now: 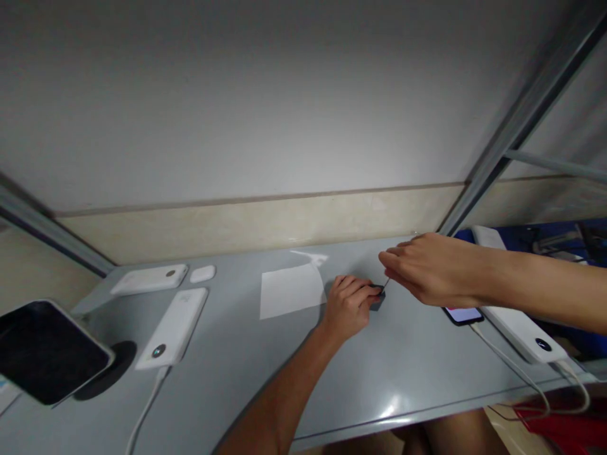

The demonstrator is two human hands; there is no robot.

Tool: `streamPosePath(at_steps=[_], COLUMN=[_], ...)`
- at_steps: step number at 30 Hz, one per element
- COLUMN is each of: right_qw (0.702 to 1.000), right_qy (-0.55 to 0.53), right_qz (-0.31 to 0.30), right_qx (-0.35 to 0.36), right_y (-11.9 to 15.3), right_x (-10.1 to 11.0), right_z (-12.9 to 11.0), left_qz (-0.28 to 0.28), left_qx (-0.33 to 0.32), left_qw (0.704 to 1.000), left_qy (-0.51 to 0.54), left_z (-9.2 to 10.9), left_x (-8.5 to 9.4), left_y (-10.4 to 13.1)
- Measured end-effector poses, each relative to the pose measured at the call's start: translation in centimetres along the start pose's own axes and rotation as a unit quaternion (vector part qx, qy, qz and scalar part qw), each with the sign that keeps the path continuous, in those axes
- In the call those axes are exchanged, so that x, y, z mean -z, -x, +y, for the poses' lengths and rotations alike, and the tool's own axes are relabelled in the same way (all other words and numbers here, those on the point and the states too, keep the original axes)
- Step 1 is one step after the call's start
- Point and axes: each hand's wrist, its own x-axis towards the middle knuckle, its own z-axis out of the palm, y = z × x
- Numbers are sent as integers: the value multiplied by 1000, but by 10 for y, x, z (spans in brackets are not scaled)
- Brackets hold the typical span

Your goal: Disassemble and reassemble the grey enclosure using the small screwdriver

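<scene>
My left hand [348, 304] is closed on a small dark grey block [377, 302], holding it down on the grey tabletop. Its fingertips cover much of the block, so I cannot make out its kind. Just to the right, my right hand [415, 266] is closed in a pinch, palm down, above the table. From its fingers a thin metal rod [386, 284] slants down to the block's upper edge; the rest of the rod is hidden in the hand. A white sheet of paper [289, 292] lies left of my left hand.
Left on the table [227, 392] are white power banks [177, 325], a small white case [203, 273] and a phone-like screen [50, 354] on a stand. Under my right forearm lies a phone [463, 315], near a long white power bank [521, 332] with cables. Metal posts [512, 133] flank the table.
</scene>
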Motion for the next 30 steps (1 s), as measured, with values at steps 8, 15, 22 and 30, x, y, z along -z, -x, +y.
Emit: streamPosePath(at_steps=[8,15,22,30], right_qw=[995,984,997,987], right_qy=[-61,-170,-27,26], right_qz=[-64,-38,-73,-152], right_qx=[-47,-45,-2,-32], right_y=[-1,11,0,-21], right_x=[0,1,0,23], right_z=[25,27,18,3], left_qz=[5,4,-5,-7], left_qx=[-2,0,1,-19], left_qw=[1000,1000,1000,1000], left_qy=[11,8,-8,-13], left_z=[1,0,-1,-3], left_x=[1,0,-2,-1], left_y=[1,1,2,4])
